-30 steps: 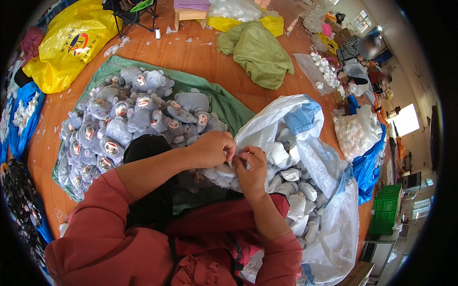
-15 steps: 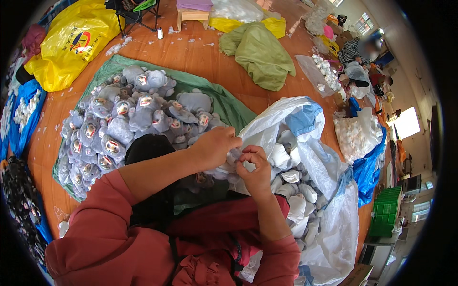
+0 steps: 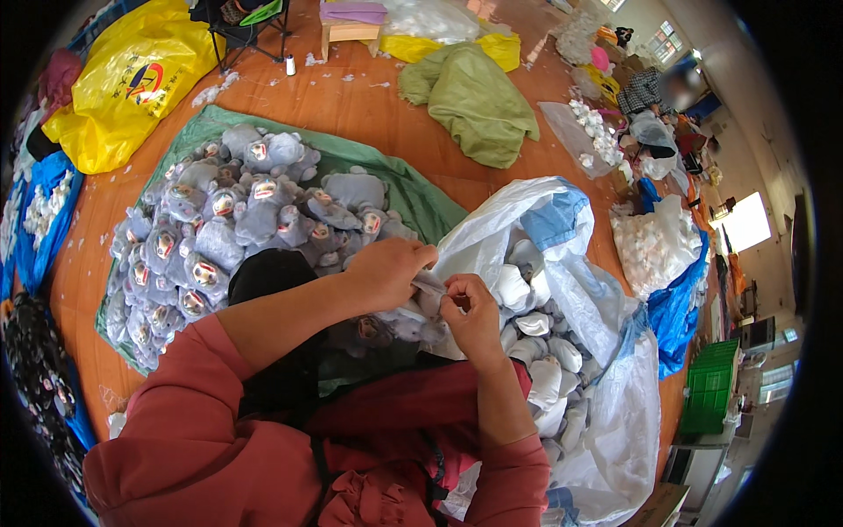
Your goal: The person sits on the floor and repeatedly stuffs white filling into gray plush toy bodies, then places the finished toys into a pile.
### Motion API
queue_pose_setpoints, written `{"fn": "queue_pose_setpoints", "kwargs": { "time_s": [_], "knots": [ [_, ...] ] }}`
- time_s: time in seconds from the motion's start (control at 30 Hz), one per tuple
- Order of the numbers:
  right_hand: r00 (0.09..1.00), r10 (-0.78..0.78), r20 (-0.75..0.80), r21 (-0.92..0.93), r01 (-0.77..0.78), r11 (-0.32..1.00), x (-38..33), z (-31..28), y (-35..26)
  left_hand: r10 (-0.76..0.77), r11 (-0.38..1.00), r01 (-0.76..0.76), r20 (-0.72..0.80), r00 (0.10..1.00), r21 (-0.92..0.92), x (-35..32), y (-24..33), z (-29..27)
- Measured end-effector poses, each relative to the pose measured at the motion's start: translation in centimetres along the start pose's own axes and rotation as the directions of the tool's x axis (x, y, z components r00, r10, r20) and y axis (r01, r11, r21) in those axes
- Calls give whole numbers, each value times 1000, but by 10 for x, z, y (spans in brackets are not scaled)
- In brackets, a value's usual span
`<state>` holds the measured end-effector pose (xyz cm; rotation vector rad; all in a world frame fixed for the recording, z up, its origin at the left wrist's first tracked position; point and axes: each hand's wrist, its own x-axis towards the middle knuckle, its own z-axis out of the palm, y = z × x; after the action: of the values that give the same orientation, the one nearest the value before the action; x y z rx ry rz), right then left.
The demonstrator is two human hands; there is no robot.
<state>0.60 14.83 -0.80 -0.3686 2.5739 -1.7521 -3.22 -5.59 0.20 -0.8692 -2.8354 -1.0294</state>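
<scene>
My left hand is closed on a small grey plush toy, held over the right side of the toy heap. Thumb and forefinger of my right hand pinch the toy's right edge. Fingers cover much of it, so its shape cannot be made out. A heap of grey plush toys with white-and-red faces lies left of my hands on a green sheet. Right of them, an open white woven sack holds grey and white plush pieces.
A yellow bag and a folding chair stand far left. Behind the heap are a low wooden stool and an olive sack. A green crate stands at right. Another person sits far right.
My right hand has shifted slightly right and down, and more of the grey plush toy shows between the hands. My left hand has moved slightly left and down, still gripping it.
</scene>
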Motion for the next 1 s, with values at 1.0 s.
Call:
{"fn": "queue_pose_setpoints", "kwargs": {
  "time_s": [1.0],
  "knots": [
    [997, 5, -71, -186, -18, 982, 6, -3, 0, -8, 970, -6, -59, 998, -244, 1, 8, -4]
  ]
}}
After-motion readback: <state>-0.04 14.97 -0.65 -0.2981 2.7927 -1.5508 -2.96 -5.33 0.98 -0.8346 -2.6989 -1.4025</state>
